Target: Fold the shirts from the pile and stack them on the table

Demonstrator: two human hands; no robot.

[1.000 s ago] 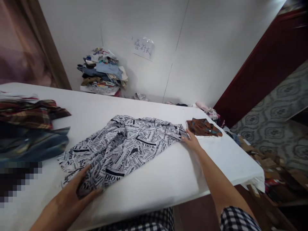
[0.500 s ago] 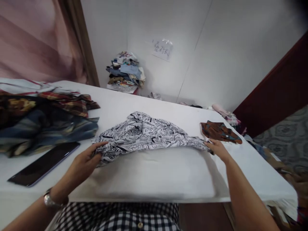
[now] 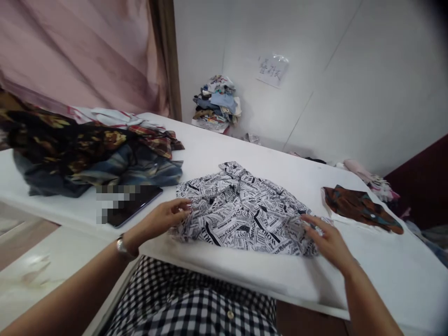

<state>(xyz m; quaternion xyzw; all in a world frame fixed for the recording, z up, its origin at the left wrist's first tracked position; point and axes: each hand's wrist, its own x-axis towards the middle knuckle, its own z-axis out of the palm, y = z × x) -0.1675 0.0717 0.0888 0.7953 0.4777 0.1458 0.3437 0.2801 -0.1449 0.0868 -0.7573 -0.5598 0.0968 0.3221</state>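
Note:
A white shirt with black newspaper-style print point(image 3: 245, 219) lies spread on the table in front of me, its collar pointing away and its lower edge near the table's front. My left hand point(image 3: 170, 217) is at the shirt's left side, thumb and fingers closed loosely on the cloth. At the right side, my right hand point(image 3: 327, 240) has a fold of the same shirt between thumb and fingers. The fingertips of both hands are partly lost in the print.
A dark phone point(image 3: 136, 205), partly pixelated, lies left of the shirt. Beyond it is a heap of patterned shirts point(image 3: 94, 149). A folded brown garment point(image 3: 362, 207) rests on the right of the white table point(image 3: 210, 144). Stacked clothes point(image 3: 219, 102) stand by the wall, below a paper sign point(image 3: 273, 71).
The shirt, previously bunched with its near edge lifted, now lies flatter and nearer the table's front edge. Both hands have come closer together. My view has shifted to the left.

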